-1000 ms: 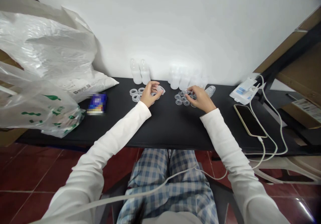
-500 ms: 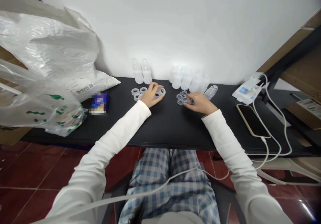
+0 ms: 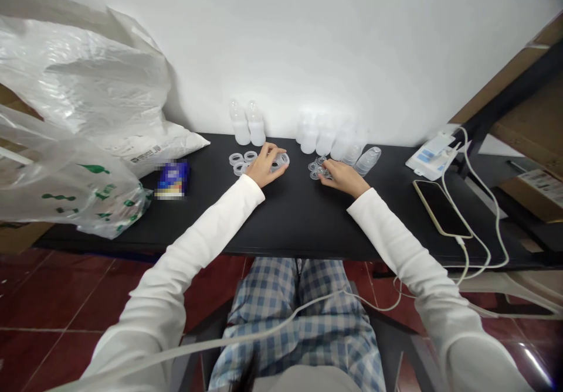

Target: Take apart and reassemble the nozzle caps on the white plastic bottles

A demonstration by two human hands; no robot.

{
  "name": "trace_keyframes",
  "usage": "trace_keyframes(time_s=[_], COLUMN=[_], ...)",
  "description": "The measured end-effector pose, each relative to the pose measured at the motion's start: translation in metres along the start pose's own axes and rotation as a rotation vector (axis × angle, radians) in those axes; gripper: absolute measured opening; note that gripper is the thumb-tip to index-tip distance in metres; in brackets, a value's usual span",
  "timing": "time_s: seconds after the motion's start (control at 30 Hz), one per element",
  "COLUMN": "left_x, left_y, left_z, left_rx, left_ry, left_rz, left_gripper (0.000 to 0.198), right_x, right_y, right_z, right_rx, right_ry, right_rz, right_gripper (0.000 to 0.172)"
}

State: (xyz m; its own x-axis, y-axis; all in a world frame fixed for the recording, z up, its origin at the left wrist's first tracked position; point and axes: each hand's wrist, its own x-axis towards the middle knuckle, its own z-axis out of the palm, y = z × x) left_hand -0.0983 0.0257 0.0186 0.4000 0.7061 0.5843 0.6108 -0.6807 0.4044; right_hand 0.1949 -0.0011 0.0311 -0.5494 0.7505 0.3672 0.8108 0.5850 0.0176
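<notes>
My left hand [image 3: 265,166] curves over a group of translucent ring collars on the black table, its thumb and fingers around a collar [image 3: 282,160] on the right of the group. Other collars [image 3: 236,159] lie to the left, partly covered by the hand. My right hand [image 3: 345,177] reaches into a cluster of clear bottle nipples [image 3: 314,175], fingertips pinched on one of them; the fingers partly hide it. Two baby bottles with clear domed tops [image 3: 240,131] stand behind my left hand. Several milky bottles [image 3: 309,140] stand behind my right hand.
Clear domed caps [image 3: 368,160] lie right of the milky bottles. A phone [image 3: 442,207] on a white cable and a white-blue package [image 3: 431,156] are at the right. Plastic bags [image 3: 88,81] and a blue packet [image 3: 173,178] are at the left. A white wall backs the table.
My right hand has shifted left and slightly up, deeper over the nipples, with its fingers closing in. My left hand stays around the collar. The view has moved slightly.
</notes>
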Motion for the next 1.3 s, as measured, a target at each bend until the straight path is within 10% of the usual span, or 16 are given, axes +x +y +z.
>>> trace_keyframes(time_s=[0.2, 0.43, 0.8, 1.03, 1.3], left_x=[0.000, 0.000, 0.004, 0.002, -0.027], left_y=[0.000, -0.001, -0.013, -0.030, -0.031], left_z=[-0.001, 0.000, 0.004, 0.002, -0.041], left_rx=[0.028, 0.047, -0.009, 0.057, 0.099], left_ry=[-0.013, -0.005, 0.113, 0.324, 0.214], left_rz=[0.016, 0.018, -0.047, -0.286, -0.135], left_gripper=[0.040, 0.039, 0.035, 0.025, 0.020], right_x=[-0.004, -0.011, -0.048, -0.045, -0.034], right_y=[0.007, 0.019, 0.071, 0.066, 0.044], right_z=[-0.003, -0.038, -0.047, -0.047, -0.065], right_rx=[0.072, 0.255, 0.235, 0.267, 0.276], right_ry=[-0.073, 0.174, -0.294, -0.356, -0.041], right_rz=[0.031, 0.153, 0.472, 0.465, 0.393], right_gripper=[0.012, 0.022, 0.020, 0.033, 0.024])
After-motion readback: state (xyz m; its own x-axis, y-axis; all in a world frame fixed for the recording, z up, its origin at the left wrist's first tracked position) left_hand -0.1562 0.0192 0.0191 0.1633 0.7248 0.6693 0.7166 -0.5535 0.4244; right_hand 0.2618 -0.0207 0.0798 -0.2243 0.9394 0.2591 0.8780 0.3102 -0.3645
